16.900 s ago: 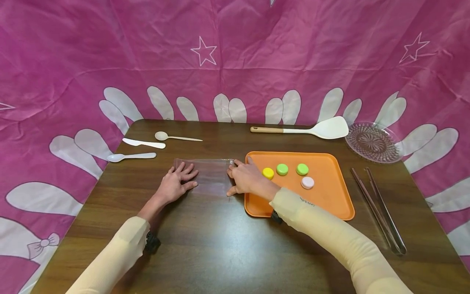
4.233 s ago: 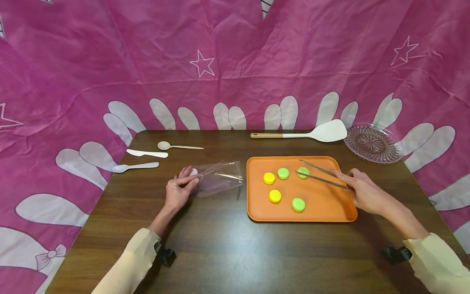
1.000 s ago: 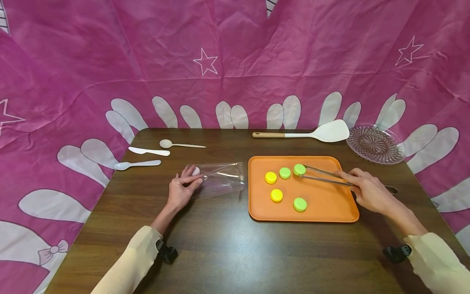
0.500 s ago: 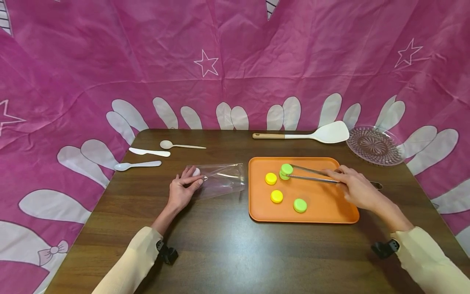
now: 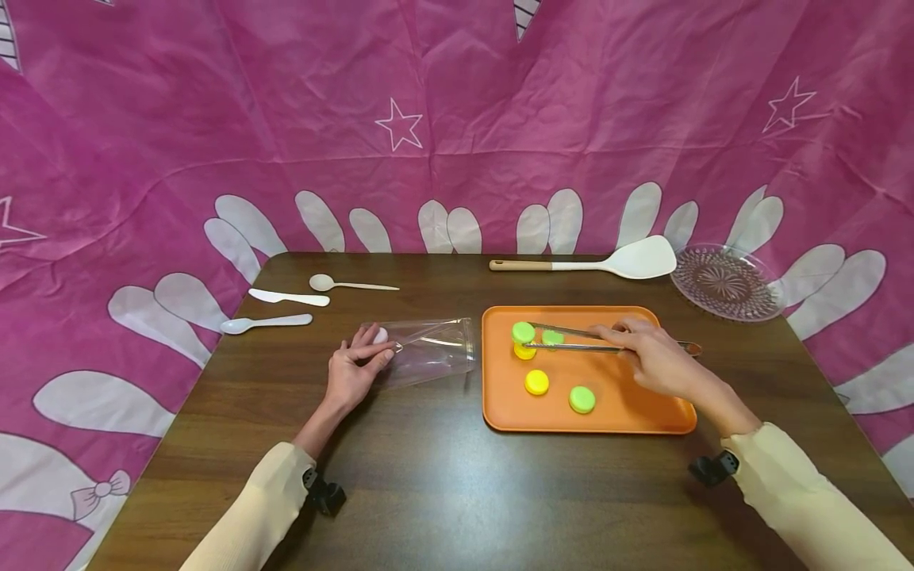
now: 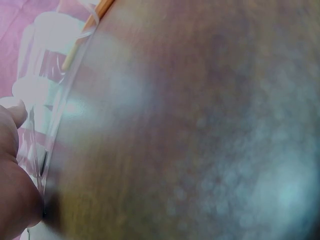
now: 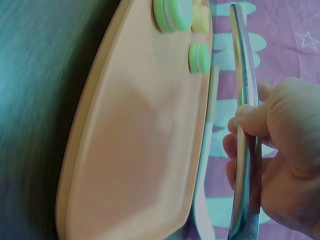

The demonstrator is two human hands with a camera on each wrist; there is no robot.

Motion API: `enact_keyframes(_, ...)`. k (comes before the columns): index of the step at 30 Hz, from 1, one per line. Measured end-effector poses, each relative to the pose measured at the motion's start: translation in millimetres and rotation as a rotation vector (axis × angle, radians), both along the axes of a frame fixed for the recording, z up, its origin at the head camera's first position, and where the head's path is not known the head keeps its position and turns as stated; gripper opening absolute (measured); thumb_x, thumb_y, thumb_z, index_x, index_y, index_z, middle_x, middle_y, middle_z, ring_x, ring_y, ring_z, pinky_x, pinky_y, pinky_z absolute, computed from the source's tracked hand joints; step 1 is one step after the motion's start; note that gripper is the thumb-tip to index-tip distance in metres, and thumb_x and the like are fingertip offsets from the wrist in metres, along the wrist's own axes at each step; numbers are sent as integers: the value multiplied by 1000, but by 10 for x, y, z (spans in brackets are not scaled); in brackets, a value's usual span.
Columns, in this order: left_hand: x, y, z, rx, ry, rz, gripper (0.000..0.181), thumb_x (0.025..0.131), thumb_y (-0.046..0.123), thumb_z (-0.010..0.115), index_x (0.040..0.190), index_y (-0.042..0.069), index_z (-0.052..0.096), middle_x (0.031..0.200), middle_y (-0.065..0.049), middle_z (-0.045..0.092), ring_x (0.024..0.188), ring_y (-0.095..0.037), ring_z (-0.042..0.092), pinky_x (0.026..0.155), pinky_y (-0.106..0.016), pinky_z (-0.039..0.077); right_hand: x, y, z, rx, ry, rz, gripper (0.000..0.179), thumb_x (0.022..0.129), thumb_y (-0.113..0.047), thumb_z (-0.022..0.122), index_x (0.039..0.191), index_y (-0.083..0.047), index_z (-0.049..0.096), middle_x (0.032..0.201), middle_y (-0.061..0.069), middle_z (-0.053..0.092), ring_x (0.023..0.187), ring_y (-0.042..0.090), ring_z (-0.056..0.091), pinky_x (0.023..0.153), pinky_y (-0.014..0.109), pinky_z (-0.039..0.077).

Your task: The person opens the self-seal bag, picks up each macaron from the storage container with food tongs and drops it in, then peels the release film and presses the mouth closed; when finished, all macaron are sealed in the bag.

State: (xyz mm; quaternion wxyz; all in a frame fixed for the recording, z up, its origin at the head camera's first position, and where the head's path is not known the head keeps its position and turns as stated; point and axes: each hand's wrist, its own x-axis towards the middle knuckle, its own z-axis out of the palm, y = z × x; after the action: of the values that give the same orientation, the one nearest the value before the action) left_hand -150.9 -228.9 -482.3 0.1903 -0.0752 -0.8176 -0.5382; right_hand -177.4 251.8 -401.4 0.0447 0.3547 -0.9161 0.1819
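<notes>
- Head view: dark wooden desk, glossy toward near edge.
- Right half of desk: orange tray.
- Far edge of desk: spatula; just beside, at far right corner, clear plate.
- Above tray's right half: right hand, fingers curled close round metal tongs.
- Left of tray: clear bag, left end pinched between thumb and finger of left hand.
- Toward desk's far left corner: cream spoon, white knife, white spoon.
- Between tong tips, near tray's far left corner: green macaron above yellow macaron; cannot tell whether touching.
- At left fingertips: pale macaron.
</notes>
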Motion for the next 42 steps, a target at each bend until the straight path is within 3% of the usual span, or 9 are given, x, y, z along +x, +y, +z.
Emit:
enact_keyframes(5, 18, -5, 6, -12, -7, 4, 13, 83, -3, 79, 96, -4, 78, 131, -27, 58, 137, -45, 39, 113, -67, 8, -34, -191, -19, 5, 11, 33, 69, 76, 23, 59, 136, -10, 63, 100, 8, 60, 90, 29, 56, 79, 47, 49)
enact_keyframes(12, 22, -1, 14, -2, -5, 6, 13, 84, -3, 78, 96, -5, 77, 131, -27, 58, 137, -45, 39, 113, -68, 7, -94, -497, -36, 14, -13, 72, 66, 76, 21, 62, 133, -12, 65, 97, 7, 60, 83, 24, 56, 74, 42, 49)
enact_keyframes(27, 15, 17, 38, 6, -2, 10, 12, 84, -2, 78, 96, -5, 78, 130, -27, 59, 136, -46, 40, 113, -68, 7, -177, -1083, -42, 65, -69, 110, 64, 81, 14, 65, 138, -13, 62, 98, 6, 59, 82, 22, 53, 76, 38, 47)
enact_keyframes(32, 88, 89, 172, 1, 15, 10, 12, 84, -9, 75, 96, -11, 75, 127, -34, 57, 134, -54, 38, 110, -71, 6, -199, -1291, -68, 72, -65, 136, 65, 80, 14, 65, 139, -13, 61, 98, 6, 59, 81, 22, 53, 75, 38, 46)
enact_keyframes(37, 187, 154, 355, -4, 7, 1, 12, 84, -11, 73, 96, -13, 73, 126, -37, 55, 132, -58, 37, 109, -73, 7, -216, -1479, -107, 73, 4, 183, 60, 81, 14, 63, 136, -12, 64, 93, 4, 58, 79, 20, 52, 72, 34, 45)
enact_keyframes(42, 218, 175, 416, -14, 5, 10, 13, 84, -12, 73, 96, -15, 72, 126, -38, 55, 131, -58, 38, 109, -73, 9, -208, -1635, -129, 51, 14, 198, 54, 84, 10, 67, 133, -11, 66, 88, 4, 57, 76, 18, 48, 66, 32, 40)
